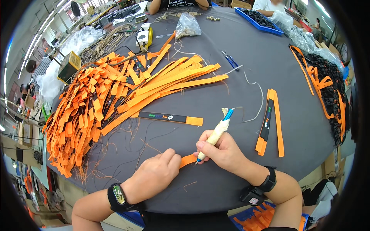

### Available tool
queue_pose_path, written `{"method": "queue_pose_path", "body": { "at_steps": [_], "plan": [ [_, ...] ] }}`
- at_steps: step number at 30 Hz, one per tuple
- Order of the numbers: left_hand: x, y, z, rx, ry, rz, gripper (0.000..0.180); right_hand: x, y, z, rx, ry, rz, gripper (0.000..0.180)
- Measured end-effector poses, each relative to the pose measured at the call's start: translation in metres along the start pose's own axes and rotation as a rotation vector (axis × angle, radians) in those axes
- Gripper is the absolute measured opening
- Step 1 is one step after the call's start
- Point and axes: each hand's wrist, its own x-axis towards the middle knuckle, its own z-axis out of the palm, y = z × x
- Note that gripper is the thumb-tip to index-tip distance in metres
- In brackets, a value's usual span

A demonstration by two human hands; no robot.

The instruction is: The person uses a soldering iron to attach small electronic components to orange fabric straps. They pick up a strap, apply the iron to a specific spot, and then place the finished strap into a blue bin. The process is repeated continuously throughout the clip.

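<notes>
On my feed, multicoloured lettering [153, 115] and a small white sticker [170, 117] mark the black sleeve [180, 118] beyond the hands. Between them shows an orange strap [187, 160]: the left hand [158, 173] curls closed over it, while the right hand [221, 152] grips a tape-wrapped, pen-shaped tool [216, 133], its tip at the strap's exposed end.

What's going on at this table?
A person's left hand grips an orange strap on the grey table, while the right hand holds a slim wrapped tool, its tip near the strap's end. A heap of orange strips lies to the left, a black-banded strip beyond the hands, and more orange strapping to the right.
</notes>
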Motion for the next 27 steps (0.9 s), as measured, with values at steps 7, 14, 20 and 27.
{"method": "queue_pose_path", "body": {
  "at_steps": [7,14,20,27],
  "plan": [
    [0.000,-0.001,0.007,-0.259,0.124,-0.106,0.013,-0.001,0.001,0.007,-0.090,-0.009,-0.147,0.019],
    [-0.001,0.001,0.010,-0.339,0.176,-0.151,0.011,0.000,0.007,0.006,-0.277,-0.072,-0.261,0.018],
    [-0.002,0.002,0.013,-0.374,0.200,-0.195,0.011,0.001,0.005,0.009,-0.326,-0.059,-0.261,0.018],
    [-0.003,0.002,0.015,-0.390,0.220,-0.198,0.011,0.001,0.006,0.010,-0.385,-0.057,-0.291,0.016]
  ]
}}
